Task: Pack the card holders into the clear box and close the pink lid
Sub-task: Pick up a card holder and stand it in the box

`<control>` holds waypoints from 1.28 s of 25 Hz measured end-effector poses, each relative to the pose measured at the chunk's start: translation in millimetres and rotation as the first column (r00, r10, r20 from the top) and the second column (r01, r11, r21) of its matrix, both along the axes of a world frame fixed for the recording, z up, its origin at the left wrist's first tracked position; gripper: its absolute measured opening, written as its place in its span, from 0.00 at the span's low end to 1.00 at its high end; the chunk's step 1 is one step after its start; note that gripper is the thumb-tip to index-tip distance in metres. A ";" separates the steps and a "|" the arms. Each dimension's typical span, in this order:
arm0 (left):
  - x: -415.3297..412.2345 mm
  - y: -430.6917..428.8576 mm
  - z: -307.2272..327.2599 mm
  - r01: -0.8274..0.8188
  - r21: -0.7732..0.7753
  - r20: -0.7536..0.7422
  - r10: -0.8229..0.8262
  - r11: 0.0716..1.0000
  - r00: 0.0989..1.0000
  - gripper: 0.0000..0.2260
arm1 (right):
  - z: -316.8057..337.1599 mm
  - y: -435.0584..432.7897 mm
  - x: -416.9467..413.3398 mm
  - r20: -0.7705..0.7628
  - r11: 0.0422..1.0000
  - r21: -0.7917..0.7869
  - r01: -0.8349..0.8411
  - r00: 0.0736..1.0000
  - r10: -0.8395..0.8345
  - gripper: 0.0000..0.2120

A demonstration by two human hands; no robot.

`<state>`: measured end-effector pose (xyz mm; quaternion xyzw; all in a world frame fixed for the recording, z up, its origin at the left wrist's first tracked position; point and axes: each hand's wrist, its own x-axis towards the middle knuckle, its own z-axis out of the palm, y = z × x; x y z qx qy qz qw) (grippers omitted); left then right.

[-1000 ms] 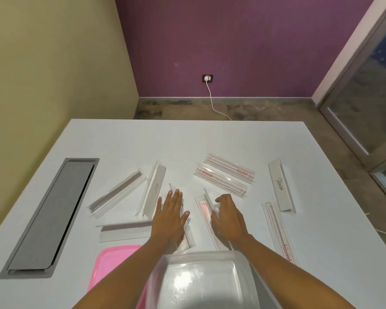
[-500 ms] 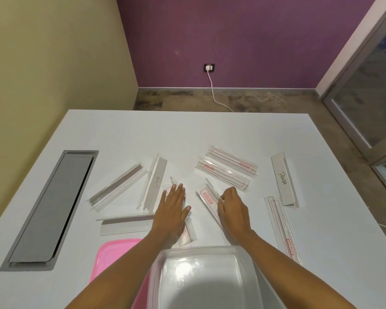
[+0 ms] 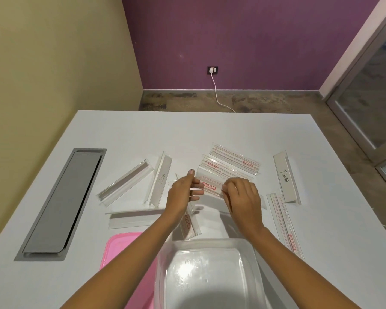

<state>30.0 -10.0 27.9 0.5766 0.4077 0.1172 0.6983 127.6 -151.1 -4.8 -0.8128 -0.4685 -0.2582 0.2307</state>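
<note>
I hold one clear card holder (image 3: 211,186) with red print lifted off the white table, my left hand (image 3: 183,194) gripping its left end and my right hand (image 3: 243,197) its right end. The empty clear box (image 3: 210,273) stands open at the near edge below my arms. Left of the box lies the pink lid (image 3: 125,248), partly under my left forearm. Several more card holders lie scattered on the table: one marked "DOG" (image 3: 162,179), one marked "PANDA" (image 3: 284,177), a pair (image 3: 234,162) behind my hands, and one (image 3: 285,226) at the right.
A grey cable hatch (image 3: 62,204) is set into the table at the left. Two plain holders (image 3: 126,182) (image 3: 132,217) lie near it. Beyond the table's far edge is bare floor with a white cable (image 3: 218,97) and a wall socket. A glass door frame stands at the right.
Both hands were flat on the table among the holders; now they have closed on one red-printed holder and raised it off the table between them.
</note>
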 end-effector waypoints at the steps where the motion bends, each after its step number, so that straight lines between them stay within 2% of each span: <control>1: -2.7 0.3 3.1 0.002 -0.013 0.015 -0.001 1.000 1.000 0.16 | 1.8 -2.9 -3.6 0.028 1.000 0.014 -0.015 0.999 0.015 0.06; 4: -14.1 4.5 9.8 -0.005 -0.041 0.023 0.006 0.999 1.000 0.08 | 3.6 -13.0 -15.2 0.060 1.000 0.006 -0.024 0.998 0.024 0.08; 8: -30.6 -2.5 20.3 -0.054 0.011 0.018 0.054 0.998 0.998 0.05 | 7.8 -24.2 -30.9 -0.046 1.000 -0.022 -0.010 0.999 0.009 0.10; 13: -58.7 -11.5 28.7 -0.174 0.277 0.042 0.169 0.945 0.985 0.08 | 29.3 -39.1 -33.0 -0.337 0.990 -0.134 -0.049 0.941 0.001 0.30; 14: -66.1 -12.1 29.4 -0.184 0.307 0.058 0.174 0.934 0.983 0.09 | 34.9 -42.6 -32.0 -0.406 0.984 -0.154 -0.085 0.914 0.015 0.33; 16: -79.1 -12.2 30.2 -0.187 0.330 0.094 0.164 0.925 0.982 0.11 | 47.1 -48.8 -32.0 -0.635 0.966 -0.147 -0.215 0.769 0.075 0.36; 18: -86.5 -9.3 31.5 -0.143 0.296 0.117 0.113 0.944 0.987 0.11 | 56.4 -53.8 -34.4 -0.688 0.925 -0.118 -0.362 0.701 0.187 0.32; 20: -85.3 -3.8 35.0 -0.081 0.214 0.145 0.051 0.973 0.988 0.11 | 66.0 -55.5 -37.8 -0.551 0.872 -0.179 -0.456 0.780 0.295 0.27; 22: -79.3 -0.6 41.8 0.013 0.174 0.140 -0.038 0.985 0.989 0.11 | 71.1 -52.2 -41.0 -0.238 0.775 -0.370 -0.513 0.858 0.455 0.36; 24: -70.9 -1.8 49.7 0.173 0.192 0.082 -0.191 0.966 0.978 0.12 | 73.8 -45.4 -47.8 -0.031 0.662 -0.527 -0.532 0.791 0.611 0.42; 26: -61.9 -6.7 57.3 0.355 0.239 -0.006 -0.364 0.904 0.931 0.12 | 74.0 -38.0 -57.2 0.035 0.565 -0.602 -0.564 0.688 0.725 0.41; 29: -48.7 -20.7 65.8 0.601 0.336 -0.138 -0.593 0.725 0.793 0.11 | 70.4 -29.6 -69.4 0.058 0.477 -0.647 -0.595 0.585 0.809 0.25; 30: -46.2 -27.0 67.1 0.653 0.351 -0.171 -0.640 0.671 0.749 0.10 | 69.7 -29.0 -73.8 0.051 0.473 -0.650 -0.595 0.586 0.808 0.20; 32: -44.6 -37.9 65.6 0.691 0.365 -0.210 -0.667 0.624 0.714 0.09 | 68.3 -31.5 -83.8 0.034 0.508 -0.634 -0.583 0.635 0.771 0.19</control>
